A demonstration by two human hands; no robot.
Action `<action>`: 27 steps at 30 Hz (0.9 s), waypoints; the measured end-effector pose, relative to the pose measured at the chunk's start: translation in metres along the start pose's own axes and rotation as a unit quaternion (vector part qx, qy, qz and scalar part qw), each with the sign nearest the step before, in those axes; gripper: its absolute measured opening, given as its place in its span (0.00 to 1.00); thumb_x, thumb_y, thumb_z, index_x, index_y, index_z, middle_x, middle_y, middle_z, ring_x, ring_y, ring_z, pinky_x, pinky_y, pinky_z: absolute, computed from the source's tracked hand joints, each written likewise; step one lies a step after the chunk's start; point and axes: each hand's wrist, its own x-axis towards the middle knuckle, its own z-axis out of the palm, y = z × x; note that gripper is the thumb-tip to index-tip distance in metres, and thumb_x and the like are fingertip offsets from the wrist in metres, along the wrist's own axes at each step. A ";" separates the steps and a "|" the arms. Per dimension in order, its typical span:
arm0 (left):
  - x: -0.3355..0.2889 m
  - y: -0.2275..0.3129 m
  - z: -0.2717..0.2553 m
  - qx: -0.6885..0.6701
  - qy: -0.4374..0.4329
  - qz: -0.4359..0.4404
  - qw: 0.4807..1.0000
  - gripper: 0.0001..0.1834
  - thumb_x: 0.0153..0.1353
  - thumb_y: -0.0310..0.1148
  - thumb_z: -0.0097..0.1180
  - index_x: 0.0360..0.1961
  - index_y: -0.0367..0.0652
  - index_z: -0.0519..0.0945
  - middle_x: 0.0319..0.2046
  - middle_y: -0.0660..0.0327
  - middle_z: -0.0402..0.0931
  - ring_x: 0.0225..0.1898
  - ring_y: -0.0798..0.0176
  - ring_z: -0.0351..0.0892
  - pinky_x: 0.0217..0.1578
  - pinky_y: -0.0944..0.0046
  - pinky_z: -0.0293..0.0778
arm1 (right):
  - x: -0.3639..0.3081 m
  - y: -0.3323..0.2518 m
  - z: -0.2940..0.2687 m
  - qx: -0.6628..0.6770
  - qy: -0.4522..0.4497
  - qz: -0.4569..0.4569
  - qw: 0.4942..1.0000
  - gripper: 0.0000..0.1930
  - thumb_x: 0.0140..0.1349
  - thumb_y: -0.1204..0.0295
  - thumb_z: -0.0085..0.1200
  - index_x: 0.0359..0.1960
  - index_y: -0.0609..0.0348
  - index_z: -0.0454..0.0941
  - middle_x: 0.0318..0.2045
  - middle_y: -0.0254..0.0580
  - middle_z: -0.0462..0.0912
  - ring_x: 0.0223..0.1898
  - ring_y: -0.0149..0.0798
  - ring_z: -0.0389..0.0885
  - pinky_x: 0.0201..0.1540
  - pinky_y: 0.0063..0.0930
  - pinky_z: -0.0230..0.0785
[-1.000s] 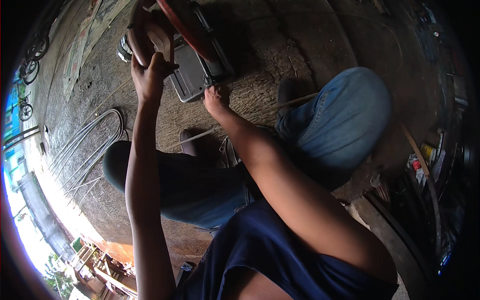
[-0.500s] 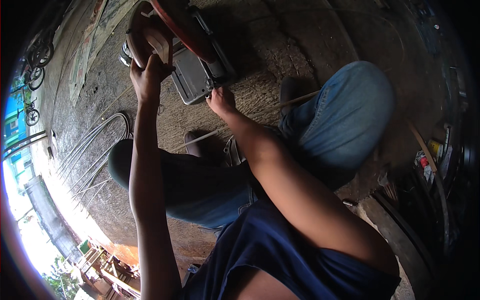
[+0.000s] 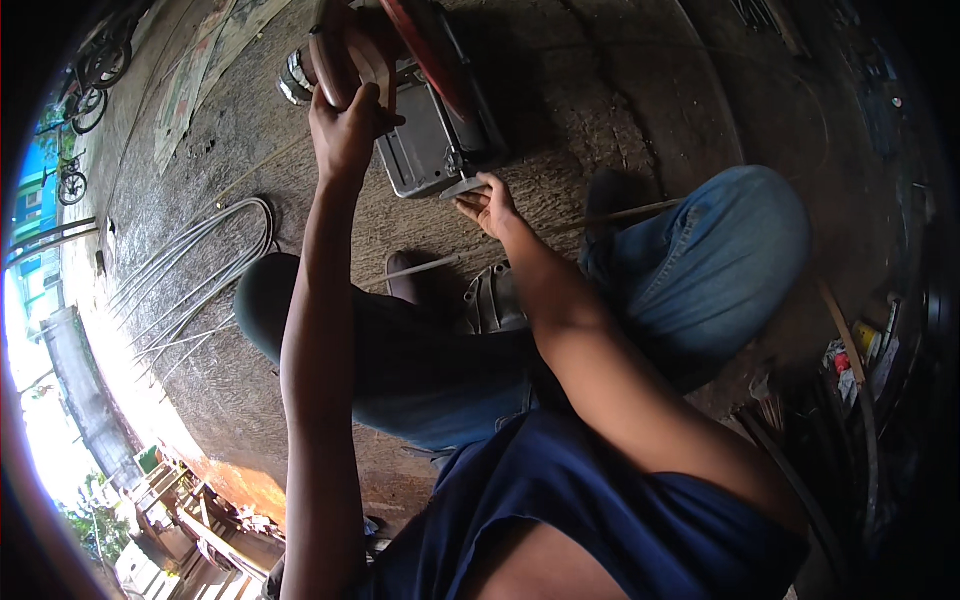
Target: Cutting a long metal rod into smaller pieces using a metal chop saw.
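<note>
On the rough concrete ahead stands a cut-off saw with a grey metal base (image 3: 412,150) and a red blade guard (image 3: 432,58). Its top runs out of the picture. My left hand (image 3: 346,138) is closed around the brown handle (image 3: 372,62) of the saw. At the base's near right corner, beside a small dark clamp screw (image 3: 455,163), my right hand (image 3: 490,208) pinches a flat grey metal piece (image 3: 462,188). Whether that piece is joined to the saw, I cannot tell. Some of the right fingers curl underneath it.
A thin rod (image 3: 430,265) crosses the floor before my feet, near a sandal (image 3: 494,298). Bent metal rods (image 3: 200,250) lie to the left. Bicycles (image 3: 85,110) stand at the far left. Scrap strips and litter (image 3: 850,360) lie at the right.
The saw, both hands and my legs appear shifted rightward in the picture. My right hand has turned and loosened from a fist, and the flat grey piece now shows at its fingertips.
</note>
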 end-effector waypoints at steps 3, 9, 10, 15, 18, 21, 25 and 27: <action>0.000 0.001 0.001 0.000 0.006 0.003 1.000 0.16 0.55 0.27 0.56 0.41 0.29 0.68 0.23 0.55 0.75 0.21 0.61 0.80 0.24 0.60 0.83 | 0.010 -0.007 0.019 -0.056 0.132 -0.048 0.988 0.28 0.64 0.52 0.49 0.49 0.69 0.71 0.38 0.59 0.80 0.34 0.53 0.84 0.33 0.43 0.84; -0.001 0.003 0.000 0.007 0.001 -0.013 1.000 0.16 0.55 0.28 0.56 0.41 0.30 0.67 0.24 0.55 0.74 0.20 0.60 0.79 0.25 0.58 0.84 | 0.046 -0.002 0.017 -0.105 0.232 -0.052 0.966 0.30 0.64 0.52 0.48 0.52 0.72 0.67 0.42 0.61 0.78 0.33 0.59 0.84 0.28 0.49 0.84; -0.001 0.002 -0.001 0.007 -0.002 -0.013 1.000 0.16 0.55 0.28 0.56 0.41 0.30 0.67 0.25 0.55 0.73 0.21 0.60 0.80 0.25 0.57 0.84 | 0.050 0.004 0.013 -0.072 0.250 -0.062 0.964 0.28 0.65 0.54 0.46 0.53 0.70 0.69 0.44 0.60 0.78 0.36 0.58 0.83 0.30 0.48 0.85; 0.001 -0.001 -0.002 0.016 0.007 -0.026 1.000 0.17 0.55 0.28 0.56 0.42 0.31 0.67 0.26 0.54 0.73 0.22 0.59 0.80 0.25 0.57 0.84 | 0.074 0.018 -0.004 0.143 0.146 0.039 0.978 0.21 0.66 0.56 0.43 0.44 0.64 0.75 0.37 0.53 0.81 0.27 0.48 0.85 0.23 0.38 0.83; 0.001 -0.001 0.000 0.007 0.019 -0.016 1.000 0.18 0.55 0.28 0.55 0.44 0.30 0.66 0.26 0.53 0.74 0.22 0.59 0.80 0.25 0.58 0.83 | 0.082 0.009 -0.009 0.173 0.003 0.181 0.968 0.19 0.67 0.58 0.41 0.40 0.63 0.75 0.25 0.47 0.80 0.19 0.42 0.80 0.14 0.27 0.73; 0.001 0.001 0.001 0.021 0.018 -0.027 0.999 0.19 0.55 0.27 0.54 0.46 0.30 0.65 0.27 0.53 0.74 0.23 0.59 0.81 0.24 0.58 0.83 | 0.067 0.007 -0.003 -0.012 0.162 0.028 0.986 0.16 0.64 0.61 0.46 0.37 0.66 0.75 0.25 0.49 0.80 0.20 0.44 0.79 0.16 0.30 0.70; -0.001 0.002 0.002 0.030 0.031 0.001 0.999 0.19 0.54 0.27 0.54 0.45 0.29 0.66 0.27 0.53 0.74 0.22 0.59 0.80 0.24 0.57 0.83 | -0.003 0.026 0.005 -0.614 0.273 -0.585 0.453 0.16 0.52 0.74 0.56 0.42 0.68 0.72 0.38 0.55 0.76 0.38 0.54 0.78 0.40 0.45 0.73; -0.002 0.002 0.002 0.049 0.035 -0.017 0.998 0.16 0.56 0.31 0.58 0.42 0.33 0.71 0.26 0.58 0.76 0.25 0.64 0.79 0.29 0.61 0.80 | -0.025 0.027 0.018 -0.754 0.171 -0.383 0.506 0.24 0.43 0.71 0.63 0.42 0.71 0.72 0.40 0.58 0.77 0.46 0.57 0.75 0.52 0.44 0.68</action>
